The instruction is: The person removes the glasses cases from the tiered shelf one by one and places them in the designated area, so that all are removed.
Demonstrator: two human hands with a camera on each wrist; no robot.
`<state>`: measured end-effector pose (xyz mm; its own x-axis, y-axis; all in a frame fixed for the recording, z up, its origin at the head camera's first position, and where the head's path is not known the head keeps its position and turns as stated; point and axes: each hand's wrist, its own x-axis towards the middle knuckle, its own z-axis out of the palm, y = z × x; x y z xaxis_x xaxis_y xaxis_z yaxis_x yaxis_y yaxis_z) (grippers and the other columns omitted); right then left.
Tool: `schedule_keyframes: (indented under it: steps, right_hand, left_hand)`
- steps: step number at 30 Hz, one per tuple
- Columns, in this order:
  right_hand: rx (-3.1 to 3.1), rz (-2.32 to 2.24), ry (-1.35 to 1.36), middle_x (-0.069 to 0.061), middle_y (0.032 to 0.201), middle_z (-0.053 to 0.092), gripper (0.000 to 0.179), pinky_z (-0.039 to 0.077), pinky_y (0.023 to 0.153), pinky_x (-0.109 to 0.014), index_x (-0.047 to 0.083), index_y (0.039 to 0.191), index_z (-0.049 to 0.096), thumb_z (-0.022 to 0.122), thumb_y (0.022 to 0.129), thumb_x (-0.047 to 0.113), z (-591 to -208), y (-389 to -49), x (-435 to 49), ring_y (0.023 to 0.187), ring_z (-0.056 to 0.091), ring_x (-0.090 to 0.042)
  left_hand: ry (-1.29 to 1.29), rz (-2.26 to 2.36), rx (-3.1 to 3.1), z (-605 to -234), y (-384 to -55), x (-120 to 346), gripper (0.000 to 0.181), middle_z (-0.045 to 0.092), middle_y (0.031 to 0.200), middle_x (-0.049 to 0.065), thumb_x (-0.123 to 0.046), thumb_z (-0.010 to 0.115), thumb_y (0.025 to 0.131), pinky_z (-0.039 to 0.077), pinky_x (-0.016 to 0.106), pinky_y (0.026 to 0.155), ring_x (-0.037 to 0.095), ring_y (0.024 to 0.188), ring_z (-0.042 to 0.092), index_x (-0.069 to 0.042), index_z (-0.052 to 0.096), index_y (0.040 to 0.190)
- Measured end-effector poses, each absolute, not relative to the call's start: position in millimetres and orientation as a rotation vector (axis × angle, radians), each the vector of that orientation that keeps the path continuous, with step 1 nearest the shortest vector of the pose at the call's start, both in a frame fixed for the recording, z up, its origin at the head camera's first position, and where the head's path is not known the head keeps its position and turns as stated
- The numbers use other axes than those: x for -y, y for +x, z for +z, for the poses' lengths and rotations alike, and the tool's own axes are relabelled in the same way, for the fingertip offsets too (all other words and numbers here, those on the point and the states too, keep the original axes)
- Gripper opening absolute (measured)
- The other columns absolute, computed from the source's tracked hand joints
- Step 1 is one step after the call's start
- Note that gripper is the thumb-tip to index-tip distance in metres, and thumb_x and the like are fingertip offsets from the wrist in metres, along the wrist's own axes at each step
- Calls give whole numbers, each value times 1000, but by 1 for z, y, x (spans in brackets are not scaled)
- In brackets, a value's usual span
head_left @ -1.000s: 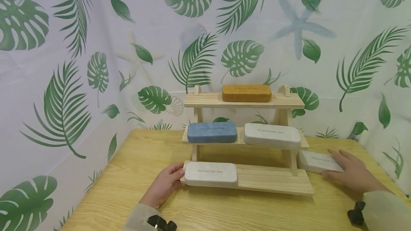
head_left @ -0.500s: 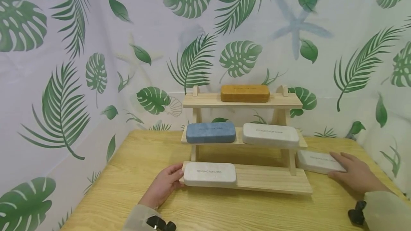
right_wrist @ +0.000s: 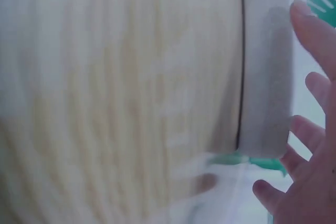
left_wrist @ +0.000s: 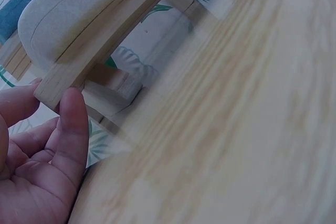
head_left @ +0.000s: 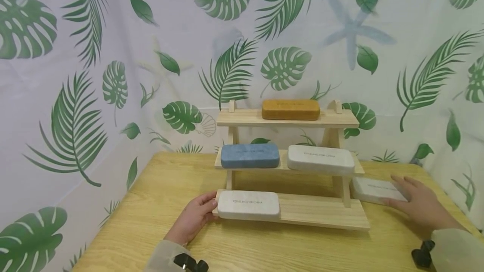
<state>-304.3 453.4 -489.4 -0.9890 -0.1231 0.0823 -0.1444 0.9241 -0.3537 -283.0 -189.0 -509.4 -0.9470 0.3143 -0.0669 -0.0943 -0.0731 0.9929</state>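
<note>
At the lower left, my left hand (head_left: 193, 216) pinches the left end of the bottom board of a three-tier wooden display stand (head_left: 321, 211); the left wrist view shows thumb and finger round that end (left_wrist: 55, 90). A white glasses case (head_left: 247, 205) lies on this board close to the hand. On the tabletop right of the stand is another white glasses case (head_left: 378, 190). My right hand (head_left: 419, 205) is at its right end, fingers spread loosely around it. In the right wrist view the fingers are apart beside the case (right_wrist: 265, 77); firm contact is unclear.
An orange glasses case (head_left: 290, 110) sits on the top tier. The middle tier bears a blue case (head_left: 249, 156) and a white case (head_left: 320, 158). Leaf-patterned cloth (head_left: 181, 32) hangs behind and beside the wooden table (head_left: 151, 205).
My right hand shifts slightly at the end of the tabletop case, its fingers loosening a little. My left hand and the stand keep their places.
</note>
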Motion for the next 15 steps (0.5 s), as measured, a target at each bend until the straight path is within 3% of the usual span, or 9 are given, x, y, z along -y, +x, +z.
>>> schedule_keyframes:
  steps: [9,15]
  right_hand:
    - [2970,592,151,-51,147,14,99,19,92,-84,-3,159,16,61,96,59,-470,-288,-434,127,17,-72]
    - [2819,602,210,-44,154,11,95,14,92,-86,6,163,17,68,95,50,-454,-277,-418,131,14,-71]
  left_hand:
    - [259,2083,-1941,-509,-283,189,58,45,150,24,-24,53,108,55,36,89,23,117,61,5,35,154]
    - [266,2089,-1932,-508,-282,190,58,46,149,24,-24,53,108,55,36,88,24,116,61,5,35,154]
